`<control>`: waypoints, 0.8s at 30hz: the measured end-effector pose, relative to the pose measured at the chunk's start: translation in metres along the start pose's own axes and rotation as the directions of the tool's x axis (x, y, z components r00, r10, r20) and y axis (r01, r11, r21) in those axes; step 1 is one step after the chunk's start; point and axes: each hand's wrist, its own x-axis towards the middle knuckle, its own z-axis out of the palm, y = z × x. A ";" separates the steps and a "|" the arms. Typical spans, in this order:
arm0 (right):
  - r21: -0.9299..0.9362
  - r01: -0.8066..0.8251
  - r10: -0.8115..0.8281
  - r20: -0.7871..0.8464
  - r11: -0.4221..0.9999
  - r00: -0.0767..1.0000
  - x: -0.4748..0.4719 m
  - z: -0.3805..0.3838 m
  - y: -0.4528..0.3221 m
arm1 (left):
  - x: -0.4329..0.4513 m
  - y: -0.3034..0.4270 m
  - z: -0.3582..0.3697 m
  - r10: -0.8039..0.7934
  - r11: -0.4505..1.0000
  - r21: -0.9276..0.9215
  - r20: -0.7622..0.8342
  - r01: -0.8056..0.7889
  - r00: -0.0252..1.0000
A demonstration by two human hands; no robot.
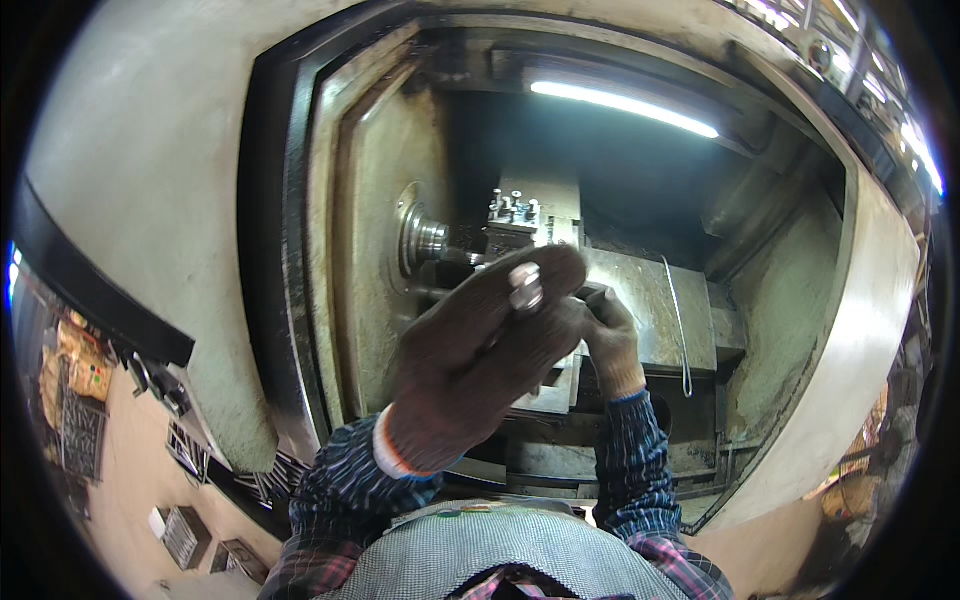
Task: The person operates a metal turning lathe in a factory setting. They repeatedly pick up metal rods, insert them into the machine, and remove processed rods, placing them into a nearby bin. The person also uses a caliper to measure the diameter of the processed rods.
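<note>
My left hand (pixel 487 352), in a dark, soiled knit work glove, is raised close to the camera inside the opening of a lathe. A small shiny metal cylindrical part (pixel 526 287) is pinched between its fingers. Beyond it on the right, my right hand (pixel 611 330), in a dirty glove with a pale cuff, has bent fingers near the left hand; what they may hold is hidden. Behind the hands, the lathe's spindle nose (pixel 427 236) projects from the left wall. A tool post with several upright bolts (pixel 514 210) stands to its right.
A long bent metal rod (pixel 677 326) lies on the flat carriage cover (pixel 645 300). A lit tube lamp (pixel 625 109) crosses the top of the enclosure. The door frame (pixel 277 225) borders the left. Metal trays of parts (pixel 186 538) stand at lower left.
</note>
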 end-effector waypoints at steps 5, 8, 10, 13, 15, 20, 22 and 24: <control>-0.355 -0.168 0.193 0.034 0.920 0.981 0.055 -0.002 0.074 | -0.057 0.038 -0.054 0.010 0.974 -0.224 -0.155 -0.045 0.988; -0.392 -0.184 0.238 0.093 0.901 0.967 0.090 -0.001 0.072 | -0.091 0.065 -0.075 0.028 0.999 -0.020 -0.473 -0.042 0.881; -0.745 -0.045 0.172 0.095 0.665 0.981 0.116 0.011 0.065 | -0.120 0.083 -0.092 0.019 0.979 0.175 -0.587 0.104 0.809; -0.879 0.206 0.144 0.293 0.431 0.945 0.139 0.026 0.049 | -0.162 0.107 -0.111 -0.016 0.968 0.170 -0.692 0.184 0.722; -0.860 0.318 0.146 0.403 0.400 0.904 0.148 0.036 0.051 | -0.185 0.116 -0.118 0.057 0.937 0.271 -0.741 0.220 0.669; -0.849 0.399 0.228 0.489 0.346 0.842 0.179 0.053 0.054 | -0.221 0.130 -0.141 0.279 0.756 0.455 -0.874 0.470 0.398; -0.872 0.192 0.437 0.402 0.450 0.805 0.175 0.072 0.026 | -0.228 0.138 -0.142 0.371 0.679 0.474 -0.881 0.561 0.295; -0.852 0.150 0.448 0.405 0.502 0.797 0.184 0.059 0.032 | -0.227 0.139 -0.153 0.424 0.592 0.529 -0.846 0.608 0.323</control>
